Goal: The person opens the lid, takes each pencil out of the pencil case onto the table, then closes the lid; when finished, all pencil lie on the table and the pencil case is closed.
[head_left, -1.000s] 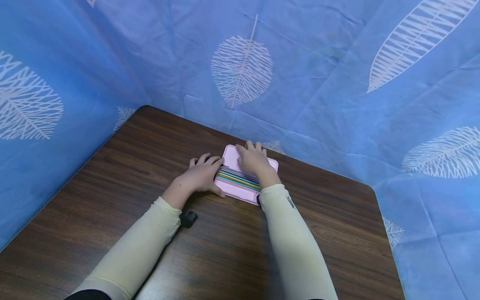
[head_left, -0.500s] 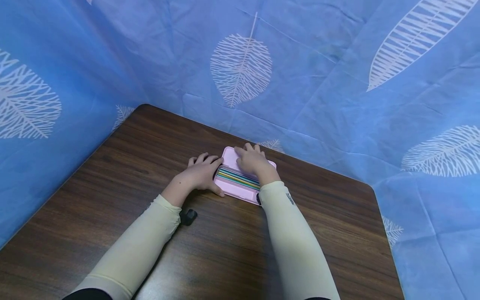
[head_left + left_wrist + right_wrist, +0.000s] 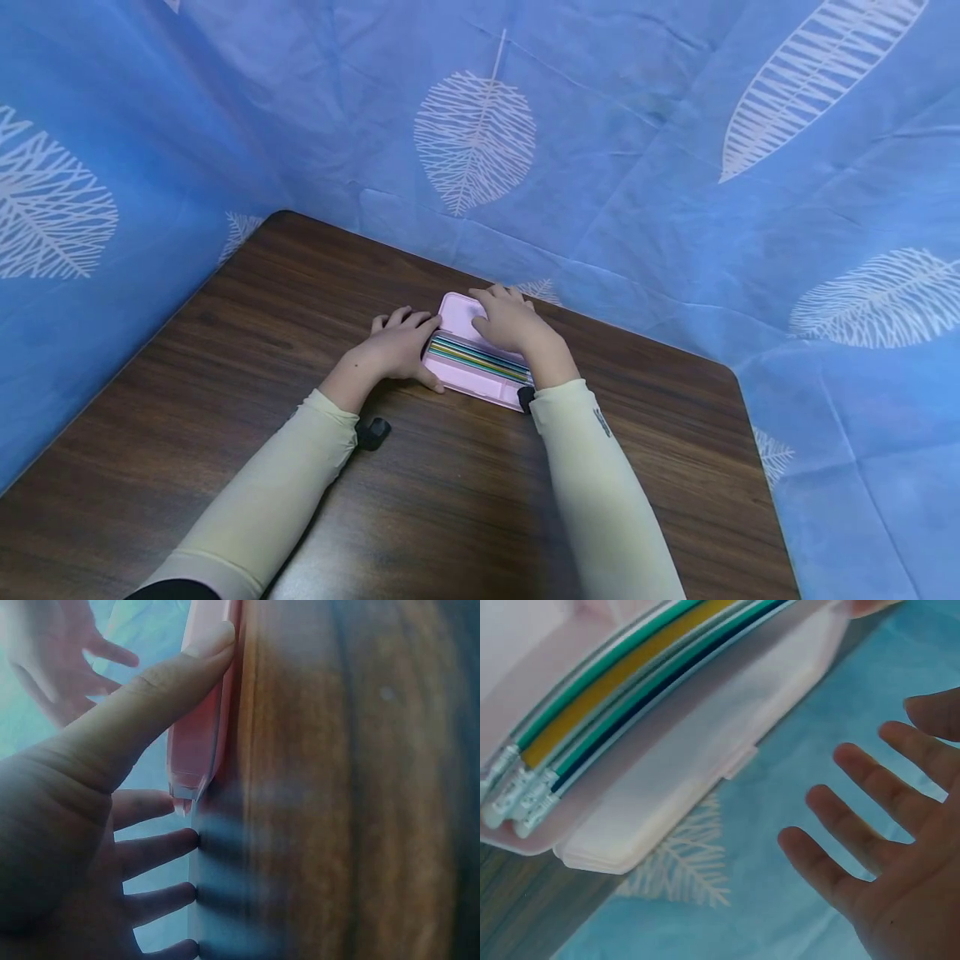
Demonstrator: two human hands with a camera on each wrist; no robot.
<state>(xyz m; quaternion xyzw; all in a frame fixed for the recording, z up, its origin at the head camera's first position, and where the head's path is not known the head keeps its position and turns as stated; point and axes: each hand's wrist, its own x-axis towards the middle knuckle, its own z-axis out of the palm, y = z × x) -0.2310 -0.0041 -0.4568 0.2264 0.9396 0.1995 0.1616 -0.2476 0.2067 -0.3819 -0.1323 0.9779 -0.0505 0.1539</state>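
A pink pencil case lies unfolded on the table, with its lid tipped back on the far side. Several pencils in green, yellow and dark blue lie side by side in it, white erasers at one end. My left hand holds the left end of the case, thumb along its front wall and index finger at the end; the other fingertips rest on the table. My right hand hovers over the lid with fingers spread, and the right wrist view shows it apart from the case and holding nothing.
The dark wood table ends just behind the case, against a blue cloth printed with white leaves. A black wrist-camera piece sits by the left cuff, and another by the right cuff overlaps the case's near right corner.
My right hand and forearm have shifted slightly right over the lid, uncovering more of the pencils' right ends. My left hand keeps its place on the case.
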